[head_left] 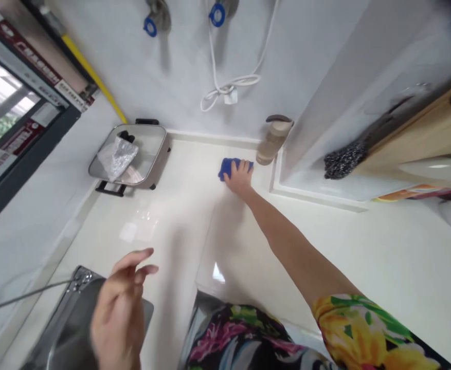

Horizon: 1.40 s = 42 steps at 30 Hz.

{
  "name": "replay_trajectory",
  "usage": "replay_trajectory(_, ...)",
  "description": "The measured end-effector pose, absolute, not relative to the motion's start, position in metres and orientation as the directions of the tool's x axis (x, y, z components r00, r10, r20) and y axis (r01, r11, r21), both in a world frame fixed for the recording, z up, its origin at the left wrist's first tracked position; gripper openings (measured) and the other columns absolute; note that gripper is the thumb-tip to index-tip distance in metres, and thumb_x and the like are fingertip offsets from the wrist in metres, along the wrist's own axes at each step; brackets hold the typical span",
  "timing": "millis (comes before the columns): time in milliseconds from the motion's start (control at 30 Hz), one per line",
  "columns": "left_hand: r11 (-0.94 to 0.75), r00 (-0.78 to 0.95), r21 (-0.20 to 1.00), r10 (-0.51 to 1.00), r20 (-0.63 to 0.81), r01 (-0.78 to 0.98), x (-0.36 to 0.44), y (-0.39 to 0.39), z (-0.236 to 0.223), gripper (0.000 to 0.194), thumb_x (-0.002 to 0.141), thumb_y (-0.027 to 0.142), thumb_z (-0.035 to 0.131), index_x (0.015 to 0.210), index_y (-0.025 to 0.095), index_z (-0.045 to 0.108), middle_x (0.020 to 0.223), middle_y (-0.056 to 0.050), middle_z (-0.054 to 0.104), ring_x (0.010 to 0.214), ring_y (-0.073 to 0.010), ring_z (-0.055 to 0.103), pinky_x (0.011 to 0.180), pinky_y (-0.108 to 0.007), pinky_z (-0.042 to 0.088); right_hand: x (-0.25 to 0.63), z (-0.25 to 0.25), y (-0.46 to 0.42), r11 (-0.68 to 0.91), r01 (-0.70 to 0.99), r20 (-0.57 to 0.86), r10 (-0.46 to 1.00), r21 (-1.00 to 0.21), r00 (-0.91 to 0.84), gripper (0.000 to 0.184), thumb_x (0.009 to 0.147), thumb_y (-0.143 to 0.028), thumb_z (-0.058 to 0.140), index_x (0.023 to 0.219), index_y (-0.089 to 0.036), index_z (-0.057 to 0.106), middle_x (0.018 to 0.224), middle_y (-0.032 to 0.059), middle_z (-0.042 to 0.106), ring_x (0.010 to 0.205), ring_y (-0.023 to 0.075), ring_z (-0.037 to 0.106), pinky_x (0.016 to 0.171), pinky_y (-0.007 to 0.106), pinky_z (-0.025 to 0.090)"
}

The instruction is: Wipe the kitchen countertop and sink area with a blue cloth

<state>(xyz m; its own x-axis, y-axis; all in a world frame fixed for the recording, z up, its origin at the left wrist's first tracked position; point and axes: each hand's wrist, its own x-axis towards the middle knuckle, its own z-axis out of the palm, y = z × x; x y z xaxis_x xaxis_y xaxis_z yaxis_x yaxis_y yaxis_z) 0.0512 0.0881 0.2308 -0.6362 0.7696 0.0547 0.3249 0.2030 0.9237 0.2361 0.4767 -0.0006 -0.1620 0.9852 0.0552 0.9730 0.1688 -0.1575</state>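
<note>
The cloth [225,165] should handle soft and light, best clasped from above, as the right hand [240,178] does; the blurred left hand [120,306] seems loosely spread.

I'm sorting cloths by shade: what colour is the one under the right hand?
Blue: the cloth under the right hand, seen in the head view.

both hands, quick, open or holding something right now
Left hand: partly open, fingers bent, nothing visible in it.
Right hand: holding a blue cloth against the white countertop.
</note>
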Motion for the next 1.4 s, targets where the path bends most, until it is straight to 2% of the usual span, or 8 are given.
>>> replay_trajectory(67,0.323,-0.663,0.911,0.744,-0.077,0.257,0.031,0.11,0.196,0.033,0.09,0.051,0.053,0.096,0.019,0.059,0.133,-0.011,0.061,0.124,-0.0275,0.057,0.104,-0.047,0.052,0.224,0.002,0.498,0.158,0.975,0.04,0.987,-0.158,-0.154,0.071,0.099,-0.051,0.036,0.154,-0.007,0.028,0.158,0.0305,0.024,0.145,0.0481,0.017,0.111,0.07,0.015)
replay_trajectory(167,0.648,-0.721,0.681,0.646,-0.251,0.342,-0.006,0.108,0.124,0.055,0.085,0.06,0.049,0.119,0.018,0.058,0.136,-0.015,0.06,0.131,-0.0316,0.053,0.11,-0.052,0.046,0.208,0.004,0.526,0.152,0.975,0.028,0.988,-0.159,-0.149,0.072,0.1,-0.051,0.036,0.155,-0.006,0.025,0.159,0.0306,0.023,0.146,0.0476,0.015,0.112,0.071,0.013)
replay_trajectory(300,0.579,-0.612,0.332,0.791,-0.009,0.744,-0.056,0.068,0.054,0.074,0.09,0.055,0.042,0.142,0.002,0.044,0.151,-0.028,0.042,0.15,-0.0372,0.027,0.124,-0.058,0.023,0.192,0.003,0.55,0.128,0.977,0.032,0.992,-0.171,-0.124,0.074,0.101,-0.05,0.035,0.155,-0.002,0.024,0.158,0.0327,0.022,0.145,0.0468,0.015,0.112,0.071,0.013)
replay_trajectory(433,0.491,-0.509,0.173,0.857,0.078,0.854,-0.097,0.046,0.032,0.063,0.094,0.045,0.038,0.141,0.003,0.046,0.148,-0.028,0.047,0.151,-0.0389,0.023,0.121,-0.062,0.026,0.184,0.004,0.537,0.132,0.978,0.063,0.99,-0.163,-0.123,0.071,0.101,-0.048,0.038,0.156,-0.004,0.026,0.157,0.0331,0.023,0.145,0.047,0.017,0.112,0.068,0.015)
replay_trajectory(700,0.766,-0.781,0.162,0.622,0.061,0.622,-0.126,0.076,0.017,0.063,0.097,0.046,0.032,0.146,0.009,0.045,0.152,-0.031,0.038,0.145,-0.0442,0.033,0.109,-0.068,0.034,0.166,0.02,0.397,0.33,0.93,0.032,0.944,-0.161,-0.329,0.069,0.097,-0.049,0.042,0.155,-0.013,0.034,0.16,0.0255,0.028,0.149,0.0436,0.021,0.117,0.063,0.018)
replay_trajectory(900,0.694,-0.696,0.169,0.611,0.378,0.7,-0.113,0.077,-0.002,0.063,0.097,0.043,0.034,0.144,0.004,0.048,0.152,-0.038,0.034,0.146,-0.0487,0.028,0.106,-0.075,0.031,0.154,0.025,0.268,0.446,0.845,-0.036,0.878,-0.296,-0.477,0.075,0.091,-0.051,0.051,0.155,-0.014,0.037,0.164,0.0229,0.021,0.152,0.043,0.014,0.12,0.064,0.012)
replay_trajectory(1067,0.675,-0.697,0.216,0.609,0.379,0.706,-0.116,0.073,-0.007,0.064,0.094,0.042,0.041,0.144,0.003,0.049,0.153,-0.039,0.032,0.146,-0.0514,0.027,0.106,-0.077,0.03,0.129,0.029,0.174,0.584,0.72,-0.078,0.754,-0.374,-0.652,0.077,0.09,-0.056,0.053,0.155,-0.016,0.039,0.166,0.0203,0.017,0.154,0.0421,0.007,0.122,0.065,0.007)
replay_trajectory(1400,0.522,-0.552,0.184,0.76,0.343,0.833,-0.131,0.046,-0.009,0.065,0.096,0.045,0.043,0.146,0.004,0.047,0.156,-0.037,0.026,0.15,-0.0476,0.019,0.115,-0.067,0.029,0.058,0.036,0.206,0.692,0.57,-0.02,0.628,-0.442,-0.778,0.073,0.094,-0.056,0.054,0.155,-0.019,0.037,0.165,0.0217,0.018,0.153,0.0397,0.014,0.122,0.062,0.013)
